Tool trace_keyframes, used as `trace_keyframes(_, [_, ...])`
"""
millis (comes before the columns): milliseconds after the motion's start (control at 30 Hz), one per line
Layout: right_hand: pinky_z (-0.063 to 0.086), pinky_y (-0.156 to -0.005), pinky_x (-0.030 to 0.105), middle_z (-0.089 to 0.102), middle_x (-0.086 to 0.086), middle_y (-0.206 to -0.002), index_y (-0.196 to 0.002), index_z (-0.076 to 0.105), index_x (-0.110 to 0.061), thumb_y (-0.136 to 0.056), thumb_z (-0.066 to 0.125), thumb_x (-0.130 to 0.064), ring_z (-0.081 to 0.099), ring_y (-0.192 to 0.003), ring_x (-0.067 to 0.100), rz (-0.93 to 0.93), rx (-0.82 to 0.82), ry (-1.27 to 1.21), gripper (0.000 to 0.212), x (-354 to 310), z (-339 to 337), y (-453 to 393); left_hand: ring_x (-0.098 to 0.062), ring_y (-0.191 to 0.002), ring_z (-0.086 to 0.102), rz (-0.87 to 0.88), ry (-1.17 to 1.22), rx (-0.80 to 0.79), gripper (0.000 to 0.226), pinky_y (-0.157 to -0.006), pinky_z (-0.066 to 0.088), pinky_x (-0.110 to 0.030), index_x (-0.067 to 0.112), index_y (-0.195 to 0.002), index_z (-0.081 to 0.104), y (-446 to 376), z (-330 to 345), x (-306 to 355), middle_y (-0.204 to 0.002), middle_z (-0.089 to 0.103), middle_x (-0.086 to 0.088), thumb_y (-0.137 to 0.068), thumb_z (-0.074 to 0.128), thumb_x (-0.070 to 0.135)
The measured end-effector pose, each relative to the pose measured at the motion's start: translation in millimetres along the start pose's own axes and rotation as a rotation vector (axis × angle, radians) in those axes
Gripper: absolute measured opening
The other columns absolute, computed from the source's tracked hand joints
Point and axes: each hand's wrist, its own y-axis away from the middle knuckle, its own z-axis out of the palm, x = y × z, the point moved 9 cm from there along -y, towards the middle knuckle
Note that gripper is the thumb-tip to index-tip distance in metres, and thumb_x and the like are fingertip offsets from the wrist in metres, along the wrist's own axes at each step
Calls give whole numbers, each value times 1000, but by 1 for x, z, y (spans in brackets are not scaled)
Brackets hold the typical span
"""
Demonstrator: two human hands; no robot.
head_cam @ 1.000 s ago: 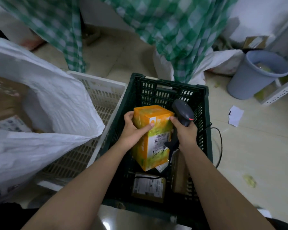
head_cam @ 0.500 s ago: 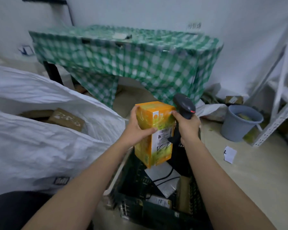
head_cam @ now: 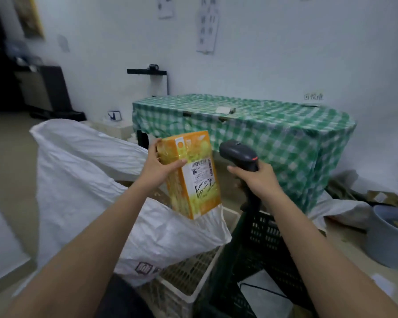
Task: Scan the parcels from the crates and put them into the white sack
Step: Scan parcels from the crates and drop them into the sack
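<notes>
My left hand point(head_cam: 160, 165) grips an orange and yellow box parcel point(head_cam: 193, 177) by its upper left edge, holding it tilted in the air above the mouth of the white sack point(head_cam: 83, 180). A white shipping label with a barcode faces right on the box. My right hand point(head_cam: 256, 177) holds a dark handheld scanner point(head_cam: 238, 153), its head level with the label and a short gap to the right of the box. The dark green crate point(head_cam: 262, 244) stands below my right arm, with a white parcel and the scanner cable inside.
A white crate point(head_cam: 184, 283) sits between the sack and the green crate. A table with a green checked cloth point(head_cam: 262, 129) stands behind. A grey bucket point(head_cam: 386, 237) is at the right, with cardboard scraps and bags on the floor around it.
The view has tilted up and to the left. Both hands have lifted the box and scanner out of the green crate; the box has moved left over the sack and the hands have drawn apart.
</notes>
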Motion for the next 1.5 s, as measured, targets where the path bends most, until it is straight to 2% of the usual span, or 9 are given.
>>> trace_keyframes(133, [48,-54,28,63,4,-71,-83,66,-17,-75,83,-16,56,-53,9,15,-104,9,19,0,43,12,-11,-99,58,-37,82,116,88,-85,54,-39,33,-143,24,1,-37,1,-128,52,-6,-76,80,23])
trace_keyframes(233, [45,-49,24,60,0,-65,-86,69,-10,-76,81,-14,50,-42,4,6,-180,64,15,3,64,15,-18,-106,59,-68,138,166,88,-88,54,-43,34,-144,23,-4,-54,-3,-130,53,-9,-77,80,21])
trace_keyframes(433, [47,-56,33,56,0,-57,-75,63,-1,-78,74,-18,54,-46,9,-56,-205,214,21,3,71,15,-22,-113,58,-73,156,183,88,-93,52,-45,35,-143,25,-12,-63,-8,-130,54,-9,-76,80,22])
trace_keyframes(733, [42,-57,33,65,23,-74,-83,64,7,-78,73,-18,53,-59,20,-127,-164,248,28,-1,66,10,-23,-113,59,-60,150,156,83,-88,54,-42,38,-139,28,-19,-62,-14,-128,56,-8,-76,80,24])
trace_keyframes(933, [40,-56,31,60,18,-66,-83,62,9,-81,72,-19,51,-59,21,-122,-183,267,30,0,69,6,-21,-112,59,-47,153,163,81,-84,53,-37,38,-138,29,-20,-64,-14,-125,57,-6,-77,79,21])
trace_keyframes(1033, [42,-54,29,58,8,-61,-81,62,6,-81,72,-18,55,-54,17,-124,-166,231,26,-2,72,3,-20,-112,59,-39,148,162,82,-84,54,-37,38,-139,29,-20,-66,-12,-125,57,-6,-76,80,22])
trace_keyframes(1233, [48,-57,28,63,-1,-68,-80,64,-17,-79,75,-20,59,-54,12,-72,-146,69,12,5,86,-9,-17,-112,58,7,94,187,80,-83,54,-32,42,-134,28,-21,-79,-10,-129,54,-6,-76,80,20])
trace_keyframes(1333, [52,-62,34,66,3,-74,-86,66,-12,-79,76,-19,62,-59,17,-20,-105,69,14,24,94,-20,-1,-108,55,93,-25,195,89,-78,52,-20,40,-139,25,-23,-86,-2,-131,51,1,-74,82,19])
trace_keyframes(1500, [56,-67,43,66,3,-70,-87,67,-9,-77,78,-18,62,-56,17,30,-106,118,17,53,114,-38,-20,-130,44,218,-390,106,103,-103,44,-50,44,-143,20,-37,-91,8,-145,38,0,-64,85,41])
